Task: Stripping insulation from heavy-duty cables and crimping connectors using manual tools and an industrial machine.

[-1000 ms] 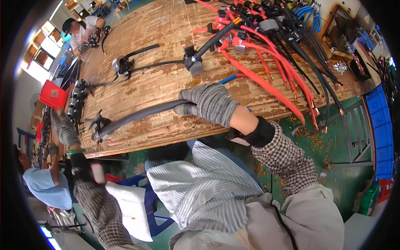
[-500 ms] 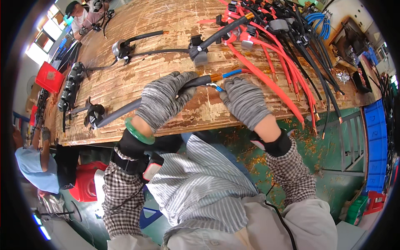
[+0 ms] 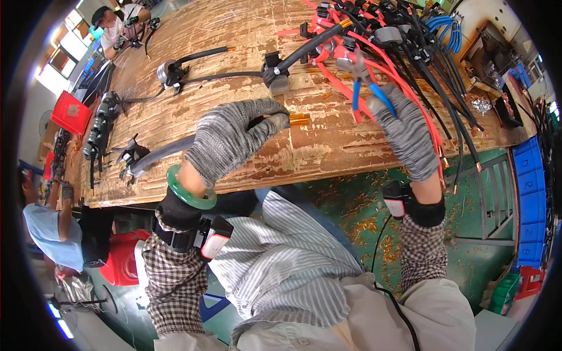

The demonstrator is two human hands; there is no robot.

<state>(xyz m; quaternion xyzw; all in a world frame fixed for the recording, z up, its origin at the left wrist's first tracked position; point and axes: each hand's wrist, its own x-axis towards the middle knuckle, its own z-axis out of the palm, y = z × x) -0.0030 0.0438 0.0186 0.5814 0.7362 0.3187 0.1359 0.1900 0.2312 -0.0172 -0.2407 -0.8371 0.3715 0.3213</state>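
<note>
My left hand (image 3: 231,137), in a grey knitted glove, is closed around a thick black cable (image 3: 165,153) on the wooden bench. Bare copper strands (image 3: 300,119) stick out past its fingers, and a black fitting (image 3: 134,155) is on the cable's other end. My right hand (image 3: 405,131), gloved the same way, grips blue-handled pliers (image 3: 383,100) over the red cables. Their metal jaws point away from me, and the handles are spread, with one standing clear of my palm.
Red cables (image 3: 430,126) and black ones pile up at the far right of the bench (image 3: 234,169). Behind my left hand lie another black cable (image 3: 313,44) and a round metal piece (image 3: 167,71). One person works at the far left, another at the near left. Copper scraps litter the green floor.
My right hand has moved right and away from the cable's copper end, lifting the pliers over the red cables. My left hand keeps its hold, with the cable shifted slightly.
</note>
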